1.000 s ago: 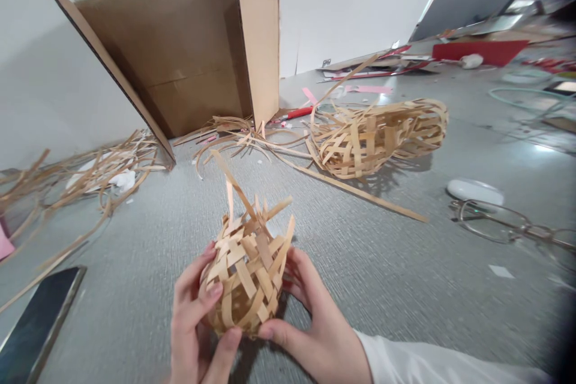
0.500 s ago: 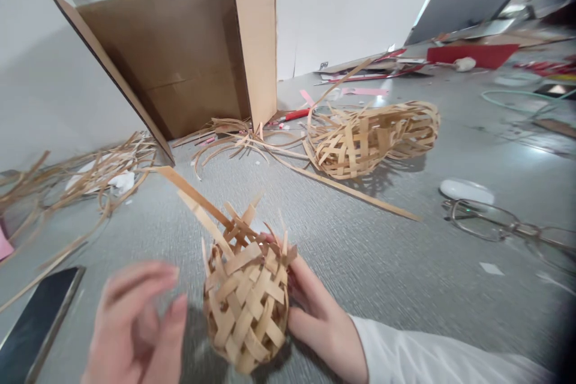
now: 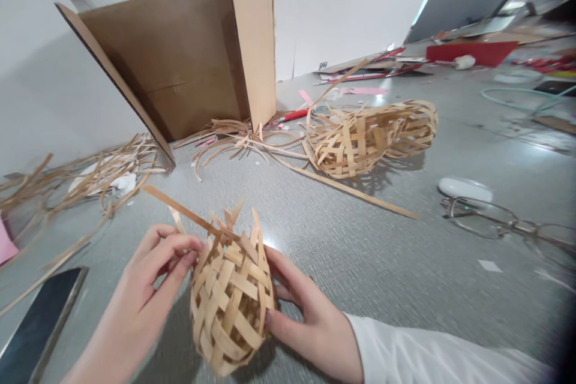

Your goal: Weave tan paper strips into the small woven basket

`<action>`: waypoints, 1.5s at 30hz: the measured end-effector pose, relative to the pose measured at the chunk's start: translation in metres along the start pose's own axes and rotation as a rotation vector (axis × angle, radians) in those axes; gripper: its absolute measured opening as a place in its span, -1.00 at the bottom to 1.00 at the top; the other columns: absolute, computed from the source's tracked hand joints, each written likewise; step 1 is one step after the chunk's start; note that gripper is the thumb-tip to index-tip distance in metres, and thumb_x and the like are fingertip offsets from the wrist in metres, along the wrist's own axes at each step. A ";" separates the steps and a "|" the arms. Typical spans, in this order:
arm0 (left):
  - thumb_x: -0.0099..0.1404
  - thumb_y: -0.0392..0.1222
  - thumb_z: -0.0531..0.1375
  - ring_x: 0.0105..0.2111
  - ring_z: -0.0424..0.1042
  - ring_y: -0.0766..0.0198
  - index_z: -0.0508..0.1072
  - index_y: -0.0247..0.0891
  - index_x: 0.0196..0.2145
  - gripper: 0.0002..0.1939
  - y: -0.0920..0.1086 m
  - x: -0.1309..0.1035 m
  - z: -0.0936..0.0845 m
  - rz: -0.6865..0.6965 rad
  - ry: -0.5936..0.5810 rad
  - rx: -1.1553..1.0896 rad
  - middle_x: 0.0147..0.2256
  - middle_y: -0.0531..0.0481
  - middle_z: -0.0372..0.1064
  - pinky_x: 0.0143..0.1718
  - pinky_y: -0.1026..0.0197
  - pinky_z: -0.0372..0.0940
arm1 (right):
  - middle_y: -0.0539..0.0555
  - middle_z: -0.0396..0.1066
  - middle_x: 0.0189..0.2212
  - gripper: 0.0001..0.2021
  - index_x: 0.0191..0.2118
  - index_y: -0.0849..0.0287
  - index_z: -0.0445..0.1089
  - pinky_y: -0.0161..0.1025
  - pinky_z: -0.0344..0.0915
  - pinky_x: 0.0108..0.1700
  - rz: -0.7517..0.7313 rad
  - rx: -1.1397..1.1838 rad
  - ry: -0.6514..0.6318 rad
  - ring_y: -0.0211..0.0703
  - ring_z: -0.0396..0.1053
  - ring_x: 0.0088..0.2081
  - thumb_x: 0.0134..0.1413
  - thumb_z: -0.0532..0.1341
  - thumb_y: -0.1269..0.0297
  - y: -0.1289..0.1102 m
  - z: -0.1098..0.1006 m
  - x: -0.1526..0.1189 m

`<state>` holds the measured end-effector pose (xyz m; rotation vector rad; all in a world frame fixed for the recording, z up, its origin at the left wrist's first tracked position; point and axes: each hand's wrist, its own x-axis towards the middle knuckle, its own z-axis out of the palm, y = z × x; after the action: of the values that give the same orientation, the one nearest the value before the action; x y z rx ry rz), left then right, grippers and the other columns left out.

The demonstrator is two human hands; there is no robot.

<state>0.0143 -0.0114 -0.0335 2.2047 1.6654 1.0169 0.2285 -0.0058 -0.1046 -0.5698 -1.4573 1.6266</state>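
Observation:
A small woven basket (image 3: 229,306) of pale flat strips stands on the grey table in front of me, loose strip ends sticking up around its top. From the right, my right hand (image 3: 310,324) grips its side, thumb low and fingers behind. My left hand (image 3: 157,276) is at the upper left rim, thumb and fingertips pinched together on a strip end (image 3: 177,219) that shows above the fingers. A longer, darker strip (image 3: 180,210) juts up and left from the basket's top, past my left fingers.
A larger woven piece (image 3: 364,138) lies behind to the right, near loose strips (image 3: 117,162) and a red-handled tool (image 3: 296,114). An open cardboard box (image 3: 180,66) stands against the wall. A phone (image 3: 40,324) is at left, glasses (image 3: 490,219) and a white mouse (image 3: 465,189) at right.
My left hand has moved up and right from beside the basket and closed on a strip at its rim. The basket has shifted slightly left and turned in my right hand.

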 end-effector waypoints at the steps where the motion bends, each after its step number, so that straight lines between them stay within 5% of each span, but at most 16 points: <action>1: 0.33 -0.11 0.08 -0.46 0.37 0.32 0.50 -0.08 -0.23 -0.81 0.000 0.001 -0.001 -0.016 -0.002 -0.004 -0.40 0.03 0.28 -0.55 0.35 0.33 | 0.19 0.28 0.14 -0.41 0.19 0.02 0.08 0.00 0.36 0.06 0.012 -0.003 -0.005 -0.03 0.30 0.14 0.01 0.17 0.47 -0.001 0.000 0.000; 12: 0.30 -0.08 0.11 -0.45 0.31 0.31 0.48 -0.12 -0.35 -0.82 -0.008 0.001 0.003 -0.032 0.082 0.118 -0.42 0.06 0.21 -0.51 0.31 0.27 | 0.19 0.32 0.05 -0.42 0.13 0.10 0.12 0.00 0.37 0.03 0.065 -0.037 0.004 -0.03 0.35 0.05 -0.08 0.18 0.48 -0.005 0.001 0.004; 18: 0.28 -0.28 0.12 -0.28 0.33 0.29 0.35 -0.14 -0.17 -0.84 0.005 -0.024 0.034 -0.006 0.386 -0.061 -0.29 0.03 0.26 -0.26 0.27 0.31 | 0.24 0.20 0.16 -0.38 0.15 0.08 0.03 0.07 0.28 0.12 0.087 0.033 0.116 0.04 0.18 0.20 -0.03 0.25 0.36 0.005 0.002 0.000; 22: 0.26 -0.32 0.13 -0.03 0.30 0.21 0.32 -0.18 -0.17 -0.83 0.008 -0.047 0.055 0.003 0.317 -0.115 -0.13 -0.07 0.24 -0.05 0.21 0.26 | 0.23 0.20 0.15 -0.40 0.15 0.07 0.03 0.03 0.31 0.11 0.070 0.030 0.151 0.02 0.19 0.19 0.00 0.25 0.36 0.007 0.003 0.000; 27: 0.14 -0.32 0.25 0.15 0.21 0.05 0.24 -0.15 -0.06 -0.58 0.007 -0.055 0.068 0.007 0.326 -0.211 0.00 -0.14 0.14 0.01 0.10 0.34 | 0.17 0.26 0.11 -0.38 0.13 0.05 0.10 0.03 0.32 0.10 0.039 -0.080 0.188 0.01 0.23 0.16 -0.08 0.27 0.48 0.009 0.005 -0.001; 45: 0.16 -0.45 0.18 0.16 0.23 0.30 0.24 -0.14 -0.18 -0.67 0.011 -0.046 0.070 0.046 0.326 -0.327 -0.01 -0.07 0.17 0.04 0.36 0.30 | 0.09 0.38 -0.06 -0.43 -0.03 0.08 0.25 0.01 0.33 0.05 0.070 -0.166 0.239 -0.01 0.34 0.03 -0.22 0.31 0.63 0.005 0.009 -0.003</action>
<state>0.0602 -0.0404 -0.0983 1.9497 1.4368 1.6047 0.2215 -0.0133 -0.1081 -0.8869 -1.4131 1.4419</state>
